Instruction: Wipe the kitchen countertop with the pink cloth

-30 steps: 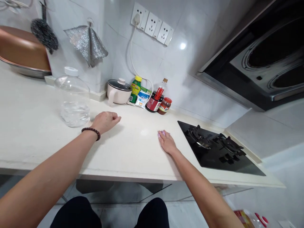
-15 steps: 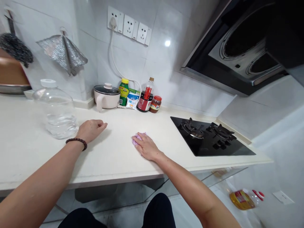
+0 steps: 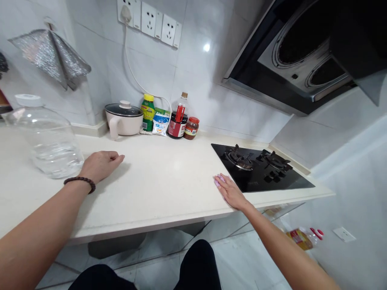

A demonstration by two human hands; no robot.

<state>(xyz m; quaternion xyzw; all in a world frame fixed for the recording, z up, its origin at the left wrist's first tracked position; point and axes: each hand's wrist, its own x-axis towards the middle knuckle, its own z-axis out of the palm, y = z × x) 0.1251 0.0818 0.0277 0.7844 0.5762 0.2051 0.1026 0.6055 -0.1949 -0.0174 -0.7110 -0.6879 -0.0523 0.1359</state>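
My right hand (image 3: pixel 231 192) lies flat on the cream countertop (image 3: pixel 163 185), pressing down on a small purple cloth (image 3: pixel 218 179) whose edge shows past the fingertips. It sits just left of the black gas hob (image 3: pixel 260 167). My left hand (image 3: pixel 99 164), with a bead bracelet on the wrist, rests on the counter with its fingers loosely curled and nothing in them. A clear plastic water jug (image 3: pixel 45 137) stands right beside it to the left.
At the back wall stand a small lidded pot (image 3: pixel 122 117), a green bottle (image 3: pixel 148 112), a white packet (image 3: pixel 160 123), a dark sauce bottle (image 3: pixel 177 121) and a red jar (image 3: pixel 191 128). A range hood (image 3: pixel 302 60) hangs over the hob. An oil bottle (image 3: pixel 302 237) lies on the floor.
My right hand has slid the purple cloth to the right across the counter, from the middle to the hob's edge. My left hand has stayed in place by the jug.
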